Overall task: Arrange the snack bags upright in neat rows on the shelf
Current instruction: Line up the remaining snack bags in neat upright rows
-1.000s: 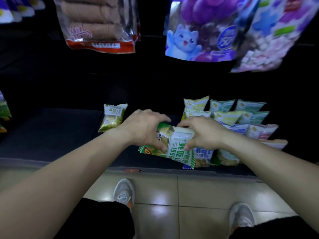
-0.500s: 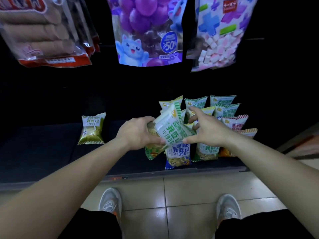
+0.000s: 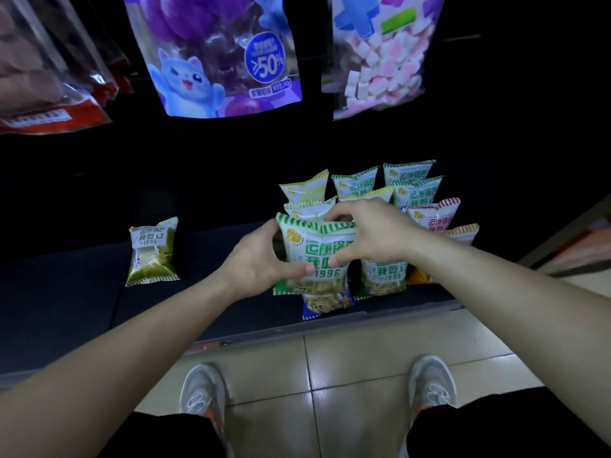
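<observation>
The left hand (image 3: pixel 261 262) grips the left edge of a green-striped snack bag (image 3: pixel 315 256), its thumb laid across the front print and its fingers curled behind; the right hand (image 3: pixel 367 233) pinches the same bag from the upper right, fingers hooked over the crimped top seam and thumb pressed on the front; the bag stands upright between the two hands at the front left of a group of bags on the dark shelf (image 3: pixel 66 292); whether its bottom rests on the shelf cannot be told; just below it a blue-edged bag (image 3: pixel 327 300) pokes out toward the shelf's front lip; beside that, to the right, a green bag (image 3: pixel 383 276) stands upright; behind the hands more bags stand in rows, among them a yellow-striped bag (image 3: pixel 304 190) at the back left, a red-striped bag (image 3: pixel 436 216) and an orange-striped bag (image 3: pixel 463 231) at the right; well apart to the left an olive-green bag (image 3: pixel 153 252) stands alone on the shelf; overhead hang a purple cat bag (image 3: pixel 215 61), a marshmallow bag (image 3: pixel 377 61) and a clear red-bottomed bag (image 3: pixel 49 77); below the shelf lies a tiled floor (image 3: pixel 363 358) with two grey shoes (image 3: pixel 201 391).
</observation>
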`<state>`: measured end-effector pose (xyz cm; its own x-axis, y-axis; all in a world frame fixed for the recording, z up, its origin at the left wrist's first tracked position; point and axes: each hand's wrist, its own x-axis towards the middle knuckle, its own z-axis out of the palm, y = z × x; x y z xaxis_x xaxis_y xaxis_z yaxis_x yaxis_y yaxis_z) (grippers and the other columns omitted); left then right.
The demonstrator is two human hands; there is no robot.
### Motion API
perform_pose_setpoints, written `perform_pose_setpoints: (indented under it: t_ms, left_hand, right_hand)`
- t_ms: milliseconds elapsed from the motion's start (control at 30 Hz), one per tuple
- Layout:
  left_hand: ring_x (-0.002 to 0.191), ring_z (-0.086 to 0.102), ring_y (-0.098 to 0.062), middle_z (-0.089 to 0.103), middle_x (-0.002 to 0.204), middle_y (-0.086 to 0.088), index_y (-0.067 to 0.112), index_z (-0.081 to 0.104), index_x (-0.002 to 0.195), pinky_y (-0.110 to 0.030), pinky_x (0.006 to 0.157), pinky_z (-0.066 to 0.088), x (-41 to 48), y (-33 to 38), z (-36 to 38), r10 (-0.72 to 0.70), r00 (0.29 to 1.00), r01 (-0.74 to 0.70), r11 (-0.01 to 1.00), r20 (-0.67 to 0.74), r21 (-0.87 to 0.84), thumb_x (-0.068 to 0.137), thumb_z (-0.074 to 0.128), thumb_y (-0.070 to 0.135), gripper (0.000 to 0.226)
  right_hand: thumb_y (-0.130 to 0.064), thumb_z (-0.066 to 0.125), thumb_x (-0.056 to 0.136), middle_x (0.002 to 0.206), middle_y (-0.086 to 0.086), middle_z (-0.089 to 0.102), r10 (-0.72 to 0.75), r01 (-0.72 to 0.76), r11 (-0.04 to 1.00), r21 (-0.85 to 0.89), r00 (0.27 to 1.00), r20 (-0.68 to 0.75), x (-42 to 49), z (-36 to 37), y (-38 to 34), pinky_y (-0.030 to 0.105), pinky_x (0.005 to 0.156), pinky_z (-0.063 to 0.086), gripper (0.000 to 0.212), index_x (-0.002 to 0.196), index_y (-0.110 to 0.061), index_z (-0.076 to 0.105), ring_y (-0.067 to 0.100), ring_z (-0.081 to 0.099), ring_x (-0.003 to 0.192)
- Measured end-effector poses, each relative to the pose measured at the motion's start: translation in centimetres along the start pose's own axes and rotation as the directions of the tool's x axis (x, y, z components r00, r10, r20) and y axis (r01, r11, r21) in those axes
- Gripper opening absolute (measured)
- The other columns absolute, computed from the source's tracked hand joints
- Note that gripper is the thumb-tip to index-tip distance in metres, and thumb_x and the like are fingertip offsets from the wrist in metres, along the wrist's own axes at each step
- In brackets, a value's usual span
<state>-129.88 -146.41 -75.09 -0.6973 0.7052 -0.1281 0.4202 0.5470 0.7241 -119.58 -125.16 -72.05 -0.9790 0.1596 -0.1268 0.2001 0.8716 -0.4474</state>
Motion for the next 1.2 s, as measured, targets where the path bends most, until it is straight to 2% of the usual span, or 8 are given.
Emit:
perform_pose_setpoints:
  t_ms: [67,200,400,500,633,800,1033,1200]
  left_hand:
    - [0.093,0.058,0.010,0.065,0.098,0.023,0.038,0.054,0.115,-0.010,0.069,0.045,0.4,0.5,-0.4,0.061,0.998,-0.058,0.996,-0.033,0.068,0.055,0.083,0.059,0.070]
    - [0.093,0.059,0.000,0.065,0.103,0.017,0.033,0.054,0.124,-0.030,0.076,0.053,1.1,0.7,-1.3,0.098,0.994,-0.084,0.975,-0.055,0.205,0.054,0.083,0.060,0.080]
    - [0.097,0.058,0.005,0.062,0.105,0.023,0.042,0.053,0.118,-0.023,0.081,0.051,0.8,0.3,-2.9,0.114,0.993,-0.108,0.976,-0.021,0.191,0.057,0.085,0.058,0.071]
    - [0.090,0.060,-0.001,0.064,0.108,0.021,0.046,0.051,0.120,-0.034,0.076,0.054,0.4,0.0,-3.0,0.069,0.997,-0.080,0.917,0.041,0.390,0.054,0.078,0.067,0.075]
    - [0.085,0.057,-0.010,0.063,0.102,0.017,0.044,0.048,0.126,-0.032,0.065,0.047,0.0,-0.6,-3.3,0.011,0.999,-0.035,0.804,0.044,0.594,0.048,0.070,0.079,0.088]
    - [0.082,0.061,-0.011,0.066,0.101,0.015,0.041,0.049,0.131,-0.033,0.063,0.051,-0.4,-2.8,-5.7,-0.081,0.997,0.077,0.818,-0.018,0.570,0.054,0.073,0.077,0.088]
    - [0.073,0.061,-0.007,0.065,0.089,0.014,0.035,0.051,0.132,-0.032,0.059,0.054,1.5,-8.1,-9.2,-0.215,0.970,0.243,0.806,-0.116,0.540,0.060,0.081,0.062,0.083]
    - [0.089,0.058,-0.017,0.059,0.099,0.006,0.032,0.050,0.133,-0.034,0.070,0.051,7.4,-11.2,-9.5,-0.273,0.957,0.278,0.771,-0.097,0.573,0.062,0.085,0.056,0.083]
  right_hand:
    - [-0.066,0.084,0.056,0.133,-0.006,0.059,0.000,0.001,0.995,-0.100,1.000,0.006,0.1,0.1,-0.3,0.045,0.089,0.051,0.083,0.129,-0.042,0.052,0.021,0.055,0.119]
    - [-0.067,0.084,0.055,0.123,-0.007,0.062,-0.002,0.001,0.992,-0.122,1.000,-0.005,0.6,-0.1,-0.6,0.044,0.083,0.053,0.079,0.123,-0.043,0.053,0.021,0.058,0.109]
    - [-0.069,0.083,0.052,0.127,-0.007,0.061,-0.033,0.033,0.982,-0.188,0.999,0.005,1.5,0.0,-1.7,0.034,0.069,0.039,0.083,0.126,-0.045,0.054,0.021,0.055,0.113]
    - [-0.070,0.082,0.050,0.118,-0.008,0.064,-0.078,0.081,0.972,-0.222,0.997,0.023,2.2,0.7,-3.2,0.034,0.067,0.041,0.081,0.122,-0.044,0.057,0.020,0.057,0.106]
    - [-0.072,0.080,0.051,0.110,-0.010,0.065,-0.110,0.121,0.972,-0.200,0.992,0.065,3.0,2.2,-5.2,0.036,0.069,0.046,0.079,0.121,-0.044,0.057,0.019,0.058,0.100]
    - [-0.066,0.075,0.069,0.132,-0.006,0.058,-0.106,0.104,0.988,-0.114,0.994,-0.014,4.6,3.3,-6.1,0.036,0.073,0.042,0.086,0.142,-0.034,0.041,0.020,0.056,0.115]
    - [-0.055,0.064,0.088,0.135,0.000,0.054,0.031,-0.034,0.992,-0.125,0.999,-0.024,7.5,3.8,-3.9,0.040,0.083,0.049,0.071,0.147,-0.025,0.037,0.026,0.056,0.115]
    - [-0.051,0.062,0.090,0.140,0.004,0.051,0.134,-0.137,0.988,-0.071,0.990,-0.040,9.9,4.2,-2.0,0.046,0.090,0.049,0.071,0.148,-0.021,0.034,0.029,0.054,0.120]
